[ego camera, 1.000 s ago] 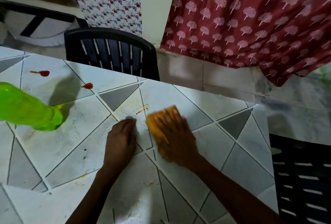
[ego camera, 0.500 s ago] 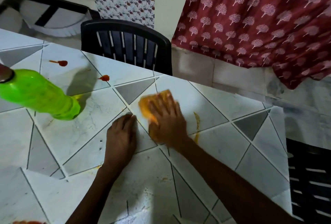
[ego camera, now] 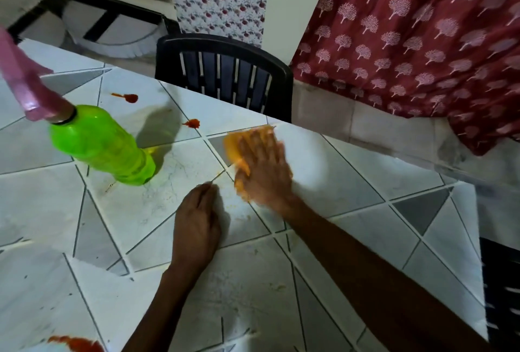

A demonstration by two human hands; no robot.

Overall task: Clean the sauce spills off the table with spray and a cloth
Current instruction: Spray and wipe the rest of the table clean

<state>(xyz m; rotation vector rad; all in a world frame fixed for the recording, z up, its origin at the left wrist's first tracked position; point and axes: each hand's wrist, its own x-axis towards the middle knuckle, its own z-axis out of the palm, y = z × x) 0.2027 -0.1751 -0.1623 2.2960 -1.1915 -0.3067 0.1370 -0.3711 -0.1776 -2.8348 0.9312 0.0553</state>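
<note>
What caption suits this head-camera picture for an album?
Right hand presses an orange cloth on the tiled table, left hand resting beside it; green spray bottle and red sauce spots nearby.

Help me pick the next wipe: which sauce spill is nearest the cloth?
The small red spill left of the cloth; the tailed spot is farther left, the big smear by the near edge.

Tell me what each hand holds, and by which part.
Right hand presses the orange cloth flat onto the table from above, fingers spread, not gripping. Left hand holds nothing; it rests on the table.
</note>
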